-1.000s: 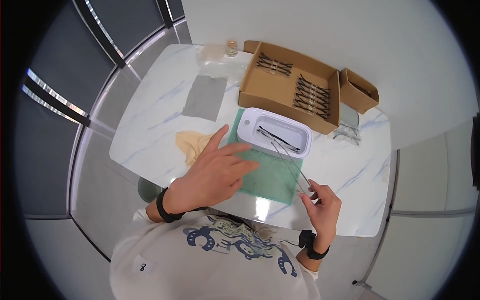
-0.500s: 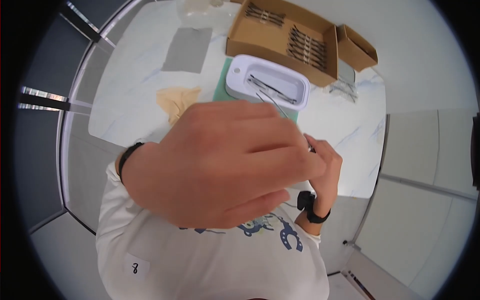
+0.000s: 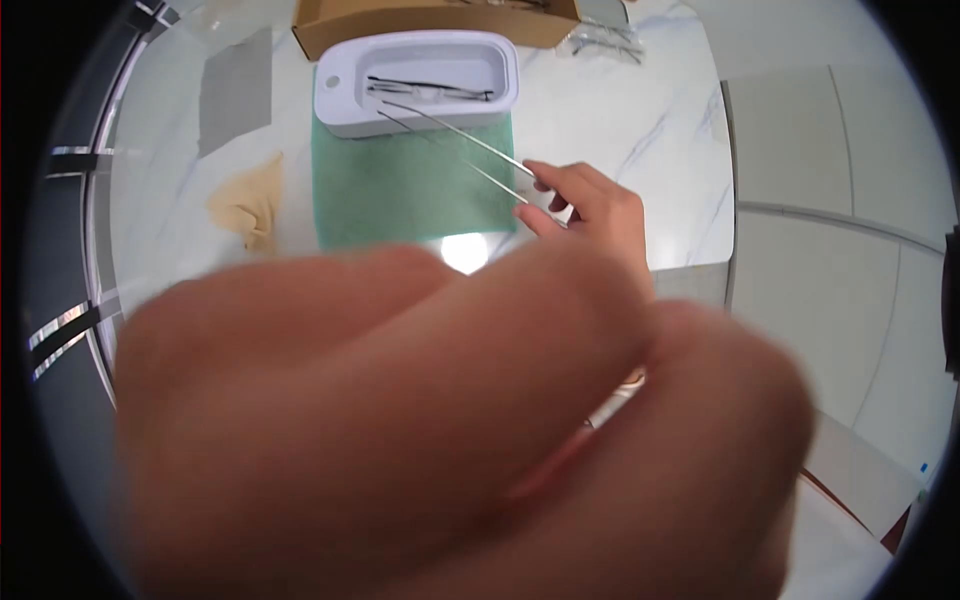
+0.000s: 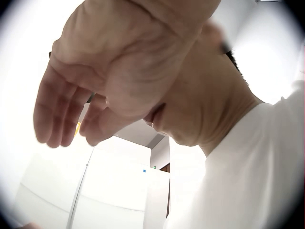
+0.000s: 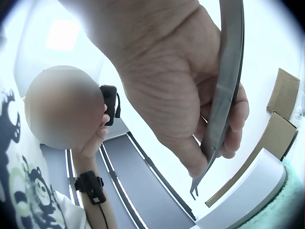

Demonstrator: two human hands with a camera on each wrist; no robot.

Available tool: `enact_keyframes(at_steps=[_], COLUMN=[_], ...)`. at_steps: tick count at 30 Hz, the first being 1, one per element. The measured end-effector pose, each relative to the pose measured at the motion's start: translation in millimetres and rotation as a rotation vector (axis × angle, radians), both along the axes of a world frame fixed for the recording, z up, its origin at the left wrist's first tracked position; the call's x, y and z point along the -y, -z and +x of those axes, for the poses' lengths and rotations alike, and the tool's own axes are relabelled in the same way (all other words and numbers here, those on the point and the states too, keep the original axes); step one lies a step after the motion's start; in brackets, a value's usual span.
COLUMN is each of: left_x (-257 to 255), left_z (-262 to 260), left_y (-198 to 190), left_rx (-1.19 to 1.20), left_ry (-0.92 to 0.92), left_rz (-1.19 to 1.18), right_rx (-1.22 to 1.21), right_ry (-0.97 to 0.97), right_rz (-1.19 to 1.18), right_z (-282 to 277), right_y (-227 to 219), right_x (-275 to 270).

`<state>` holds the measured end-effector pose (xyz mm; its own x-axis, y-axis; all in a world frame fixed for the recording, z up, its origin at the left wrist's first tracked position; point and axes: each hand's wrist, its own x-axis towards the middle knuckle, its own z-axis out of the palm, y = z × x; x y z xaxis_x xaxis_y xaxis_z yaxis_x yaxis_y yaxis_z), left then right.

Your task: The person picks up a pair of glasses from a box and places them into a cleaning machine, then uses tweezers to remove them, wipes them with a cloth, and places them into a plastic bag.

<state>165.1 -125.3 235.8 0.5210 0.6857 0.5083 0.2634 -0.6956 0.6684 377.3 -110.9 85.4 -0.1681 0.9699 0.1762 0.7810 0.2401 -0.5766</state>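
Observation:
My left hand [image 3: 420, 430] is raised close before the head camera and fills the lower half of the head view. In the left wrist view its fingers bend loosely downward beside the face, holding nothing. My right hand [image 3: 605, 215] holds long metal tweezers [image 3: 490, 149] between thumb and fingers, over the near right part of the green mat [image 3: 400, 185]. The tweezer arms are spread, and their tips overlap the near rim of the white oblong tub [image 3: 342, 62]. Inside lies a pair of glasses [image 3: 440, 87] with thin black temples.
Behind the tub stands a cardboard box [image 3: 410, 25], mostly cut off. Glasses in clear wrapping [image 3: 605, 42] lie at its right. A beige cloth [image 3: 250, 205] and a grey cloth [image 3: 236, 90] lie on the left of the marble-patterned table [image 3: 640, 190].
My left hand has risen from over the mat toward the head camera. The head view has tilted down and shifted. My right hand keeps holding the tweezers near the tub.

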Motion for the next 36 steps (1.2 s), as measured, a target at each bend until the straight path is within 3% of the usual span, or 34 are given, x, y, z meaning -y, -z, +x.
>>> enact_keyframes(at_steps=[4,6,9,12,21,25,29,33,34,35,36], left_x=[0.6,4.0,4.7,6.3,-3.0,-1.1,11.1,30.7,35.9,-5.9,-10.2], left_z=[6.2,5.0,4.0,2.0,9.0,17.8,22.0,9.9,3.8,13.5,13.1], left_y=[10.9,14.2,16.0,17.8,23.5,23.6,25.3,28.1,29.8,34.9,37.2], left_rx=[0.029,0.022,0.005,-0.01,0.039,0.099,0.15,0.106,0.078,0.058,0.033], left_ry=[0.021,0.014,-0.002,-0.02,0.102,0.197,0.26,0.246,0.217,0.192,0.172], left_rz=[-0.023,-0.06,-0.053,-0.052,0.041,0.077,0.078,0.039,0.023,-0.002,-0.021], right_rx=[-0.016,0.114,0.225,0.179,0.055,0.088,-0.028,-0.06,0.024,0.035,0.042], right_ry=[-0.013,-0.081,0.086,0.071,0.056,0.053,0.041,0.081,0.072,0.089,0.111], right_rz=[0.068,0.097,-0.346,-0.172,-0.004,-0.007,0.002,-0.04,-0.049,-0.071,-0.088], right_z=[-0.9,-0.7,-9.2,-16.1,-18.4,-28.3,-30.5,-41.2,-48.5,-26.1,-20.2], right_y=[9.7,10.3,-17.7,-20.0,1.5,-5.7,1.1,5.5,-6.7,1.7,8.5], right_x=[3.5,7.4,8.7,9.2,23.0,31.7,42.6,58.1,60.7,18.8,14.9])
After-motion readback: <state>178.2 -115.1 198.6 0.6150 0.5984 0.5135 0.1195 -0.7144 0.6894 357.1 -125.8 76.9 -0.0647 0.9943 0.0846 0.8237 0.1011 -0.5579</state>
